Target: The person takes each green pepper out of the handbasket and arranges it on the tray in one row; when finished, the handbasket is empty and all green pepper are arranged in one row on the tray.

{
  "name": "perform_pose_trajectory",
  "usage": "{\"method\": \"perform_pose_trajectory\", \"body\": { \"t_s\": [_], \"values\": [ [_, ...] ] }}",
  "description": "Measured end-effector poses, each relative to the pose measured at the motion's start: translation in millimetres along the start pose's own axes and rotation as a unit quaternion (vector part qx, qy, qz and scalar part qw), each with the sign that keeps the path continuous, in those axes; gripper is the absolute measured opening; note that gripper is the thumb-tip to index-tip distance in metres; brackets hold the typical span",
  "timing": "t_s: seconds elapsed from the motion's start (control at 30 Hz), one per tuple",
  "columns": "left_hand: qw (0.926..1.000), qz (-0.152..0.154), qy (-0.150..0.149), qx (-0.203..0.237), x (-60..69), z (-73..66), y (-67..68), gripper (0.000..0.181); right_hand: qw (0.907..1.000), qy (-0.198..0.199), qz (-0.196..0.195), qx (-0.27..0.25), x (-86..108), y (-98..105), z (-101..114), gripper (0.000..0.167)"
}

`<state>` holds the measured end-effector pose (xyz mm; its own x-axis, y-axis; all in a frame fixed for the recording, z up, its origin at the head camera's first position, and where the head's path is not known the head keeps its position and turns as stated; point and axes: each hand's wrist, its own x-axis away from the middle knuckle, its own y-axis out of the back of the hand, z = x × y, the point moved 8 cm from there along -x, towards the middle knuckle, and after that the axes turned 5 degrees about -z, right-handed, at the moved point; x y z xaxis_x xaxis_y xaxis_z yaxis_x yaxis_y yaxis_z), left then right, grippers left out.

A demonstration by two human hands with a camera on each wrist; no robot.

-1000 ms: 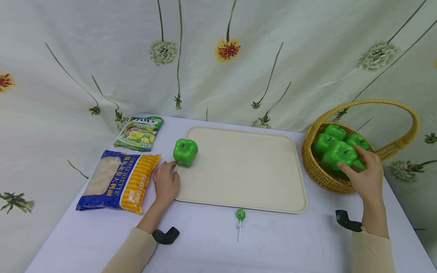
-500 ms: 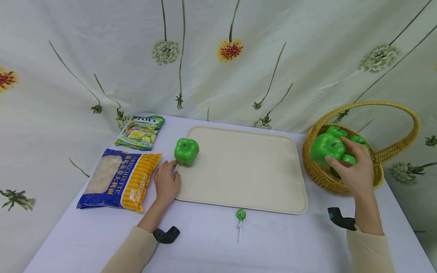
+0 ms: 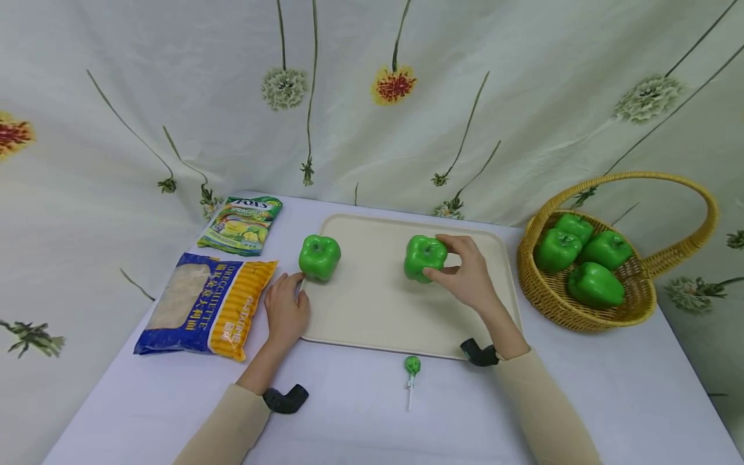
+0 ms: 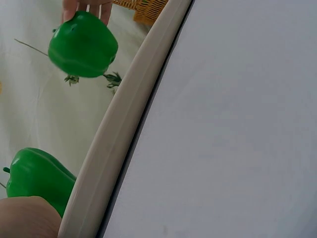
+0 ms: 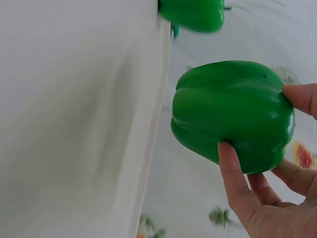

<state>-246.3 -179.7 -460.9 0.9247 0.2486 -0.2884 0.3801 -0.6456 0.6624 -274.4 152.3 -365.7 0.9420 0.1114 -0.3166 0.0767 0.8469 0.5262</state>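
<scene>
In the head view, my right hand (image 3: 472, 278) grips a green bell pepper (image 3: 423, 259) between thumb and fingers above the cream tray (image 3: 366, 316). The right wrist view shows that bell pepper (image 5: 233, 114) held from one side, lifted clear of the tray. A second green bell pepper (image 3: 320, 258) sits at the tray's left edge. Just in front of it, my left hand (image 3: 287, 311) rests against that edge with relaxed fingers; its fingertips are partly hidden. In the left wrist view, only a bit of the left hand (image 4: 27, 218) appears, before the second pepper (image 4: 37, 173).
A wicker basket (image 3: 543, 307) with a tall handle stands right of the tray, holding several green bell peppers (image 3: 595, 285). At left lie a pasta bag (image 3: 203, 307) and a green candy bag (image 3: 241, 225). A green lollipop (image 3: 412, 366) lies in front of the tray.
My right hand has lifted one bell pepper out of the basket and carried it left over the tray. The left hand has stayed at the tray's left edge.
</scene>
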Motion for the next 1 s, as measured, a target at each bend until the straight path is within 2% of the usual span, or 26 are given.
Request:
{"method": "perform_pose_trajectory", "body": {
  "t_s": [0.17,0.43,0.57,0.7,1.0],
  "values": [
    [1.0000,-0.005,-0.002,0.004,0.4,-1.3,0.2,0.036,0.9985,0.013,0.051,-0.012,-13.2,-49.0,22.9,0.066],
    [0.9999,-0.007,-0.005,0.005,1.1,-0.9,0.9,0.036,0.9937,0.004,0.111,0.013,-24.9,-95.0,36.4,0.064],
    [0.9999,-0.006,-0.007,0.004,0.8,-0.6,0.7,0.036,0.9913,-0.009,0.128,0.032,-28.2,-106.9,33.7,0.064],
    [0.9999,-0.007,-0.007,0.003,0.9,-1.4,1.1,0.036,0.9898,-0.026,0.137,0.030,-30.7,-113.4,30.7,0.065],
    [0.9998,-0.013,-0.012,0.000,1.2,-1.8,1.6,0.035,0.9881,-0.023,0.151,0.021,-33.9,-121.6,31.3,0.067]
  ]
}}
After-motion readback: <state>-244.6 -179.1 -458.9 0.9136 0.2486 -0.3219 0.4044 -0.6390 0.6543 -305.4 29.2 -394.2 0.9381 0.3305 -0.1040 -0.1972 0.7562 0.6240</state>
